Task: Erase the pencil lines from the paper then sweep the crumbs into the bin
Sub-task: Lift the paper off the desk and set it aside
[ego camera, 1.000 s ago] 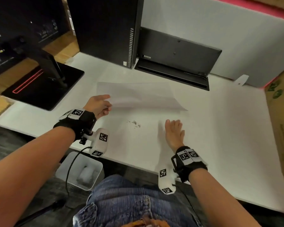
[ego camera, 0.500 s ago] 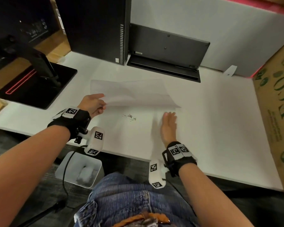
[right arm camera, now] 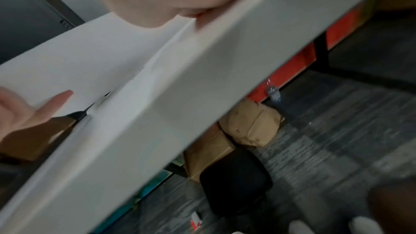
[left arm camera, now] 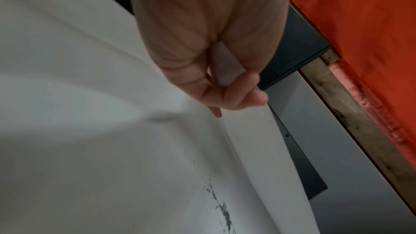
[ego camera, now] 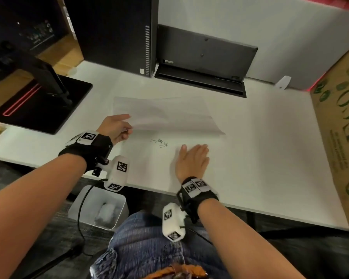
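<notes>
A white sheet of paper (ego camera: 165,115) lies at the middle of the white table (ego camera: 270,158) with its near edge raised. My left hand (ego camera: 117,127) pinches the near-left corner between thumb and fingers (left arm camera: 225,95). Dark eraser crumbs (ego camera: 159,142) lie in a small cluster on the white surface just in front of the raised edge; they also show in the left wrist view (left arm camera: 220,207). My right hand (ego camera: 193,158) lies flat, palm down, fingers together, just right of the crumbs. A pale bin (ego camera: 101,208) stands on the floor below the table's near edge.
A black computer tower (ego camera: 117,33) and a black device (ego camera: 201,63) stand at the back. A monitor base (ego camera: 42,103) is at the left. A cardboard box (ego camera: 343,121) lines the right side. Bags (right arm camera: 247,127) sit on the floor under the table.
My right hand has slid a little left, closer to the crumbs. The left hand keeps the paper's corner raised. The head view has shifted slightly.
</notes>
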### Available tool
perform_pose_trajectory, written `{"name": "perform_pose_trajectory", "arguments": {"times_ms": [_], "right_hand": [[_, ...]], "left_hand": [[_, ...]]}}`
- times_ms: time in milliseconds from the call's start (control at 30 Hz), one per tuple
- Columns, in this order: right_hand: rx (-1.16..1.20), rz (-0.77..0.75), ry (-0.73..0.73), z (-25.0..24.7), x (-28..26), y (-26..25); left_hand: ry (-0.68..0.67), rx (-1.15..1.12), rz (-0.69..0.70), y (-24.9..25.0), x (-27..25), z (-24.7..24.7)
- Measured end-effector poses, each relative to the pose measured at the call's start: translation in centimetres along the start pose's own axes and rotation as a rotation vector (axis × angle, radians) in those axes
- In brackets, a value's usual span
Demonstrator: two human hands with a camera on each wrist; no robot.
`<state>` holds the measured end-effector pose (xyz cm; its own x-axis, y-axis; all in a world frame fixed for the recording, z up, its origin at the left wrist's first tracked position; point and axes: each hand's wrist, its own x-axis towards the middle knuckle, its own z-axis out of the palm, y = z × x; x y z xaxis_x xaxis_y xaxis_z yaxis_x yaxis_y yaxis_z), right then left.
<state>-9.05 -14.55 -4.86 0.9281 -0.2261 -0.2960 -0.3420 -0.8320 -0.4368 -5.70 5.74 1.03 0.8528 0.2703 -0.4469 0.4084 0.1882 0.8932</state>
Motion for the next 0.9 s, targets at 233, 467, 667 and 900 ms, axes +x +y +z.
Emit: {"name": "perform_pose_trajectory", "arguments": {"times_ms": [233,467,667,900], "right_hand": [[0.715,-0.114,-0.131,-0.2,1.1,-4.9],[0.266,0.141,0.159,-2.4,0.7,2.6],[0.103,0.060,0.016,0.8,-0.3,-1.7],[0.643,-0.180,-0.151,0.7,0.5,-6.3]], "left_hand": [[0.005,0.007,0.006,0.2,0.1,-0.3],[0.028,-0.032,0.024,0.9,0.4,-1.1],[0.025,-0.015,0.003,0.9,0.8,-1.5],[0.031,-0.060,0.008,1.5,0.8,-2.1]]}}
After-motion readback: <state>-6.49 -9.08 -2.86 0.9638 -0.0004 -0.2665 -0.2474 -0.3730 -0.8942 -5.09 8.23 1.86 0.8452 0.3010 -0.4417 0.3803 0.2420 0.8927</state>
